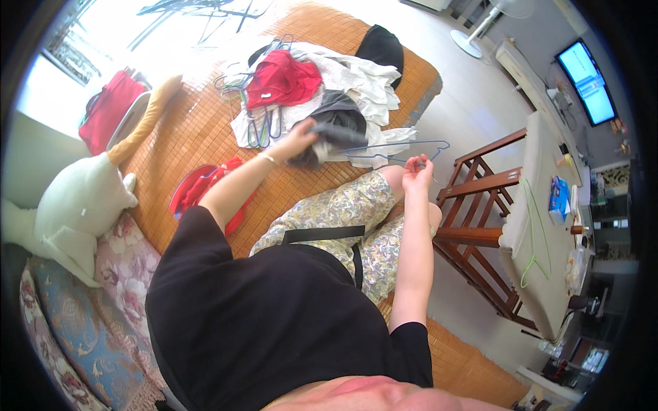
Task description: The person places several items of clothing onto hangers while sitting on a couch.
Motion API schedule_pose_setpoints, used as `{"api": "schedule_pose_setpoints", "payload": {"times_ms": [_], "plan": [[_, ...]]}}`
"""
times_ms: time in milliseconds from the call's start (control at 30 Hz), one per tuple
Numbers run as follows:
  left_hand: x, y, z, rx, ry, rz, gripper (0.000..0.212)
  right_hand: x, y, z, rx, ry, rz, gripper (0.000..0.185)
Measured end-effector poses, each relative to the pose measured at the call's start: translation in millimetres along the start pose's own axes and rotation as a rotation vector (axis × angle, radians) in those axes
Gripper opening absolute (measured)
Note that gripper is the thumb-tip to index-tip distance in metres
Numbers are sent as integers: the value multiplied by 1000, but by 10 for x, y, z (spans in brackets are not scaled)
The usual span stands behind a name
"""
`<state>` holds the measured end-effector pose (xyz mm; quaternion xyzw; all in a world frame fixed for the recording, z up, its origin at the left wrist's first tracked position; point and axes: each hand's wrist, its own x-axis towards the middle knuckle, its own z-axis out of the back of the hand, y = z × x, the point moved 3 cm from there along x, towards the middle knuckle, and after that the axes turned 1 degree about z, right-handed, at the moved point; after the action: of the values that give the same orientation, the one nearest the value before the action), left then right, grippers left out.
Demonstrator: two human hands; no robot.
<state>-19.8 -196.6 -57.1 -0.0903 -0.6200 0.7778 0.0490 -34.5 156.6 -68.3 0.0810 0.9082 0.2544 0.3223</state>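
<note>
My left hand, with a bracelet on the wrist, grips a blurred dark grey garment over the clothes pile. In my right hand, above my knees, is a thin blue clothes hanger; its bar points up and away from me. Under and beyond the grey garment lie white clothes, a red garment and several more hangers. A black garment lies at the far edge of the woven mat. Near my left forearm are red items, partly hidden by the arm.
I sit on an orange-brown woven mat. A pale plush toy and floral cushions are at left, with a red bag behind. To the right stands a cloth-covered table bearing a green hanger, beside a folding wooden chair.
</note>
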Motion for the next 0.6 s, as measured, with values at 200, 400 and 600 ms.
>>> {"api": "schedule_pose_setpoints", "payload": {"times_ms": [200, 400, 600], "plan": [[-412, -1106, 1205, -179, -398, -157, 34, 211, 22, 95, 33, 56, -24, 14], [-1375, -1611, 2022, 414, -594, -452, 26, 257, -42, 55, 18, 53, -46, 11], [-2308, -921, 2149, 956, -369, 464, 28, 238, -82, -30, -52, 75, -42, 14]]}}
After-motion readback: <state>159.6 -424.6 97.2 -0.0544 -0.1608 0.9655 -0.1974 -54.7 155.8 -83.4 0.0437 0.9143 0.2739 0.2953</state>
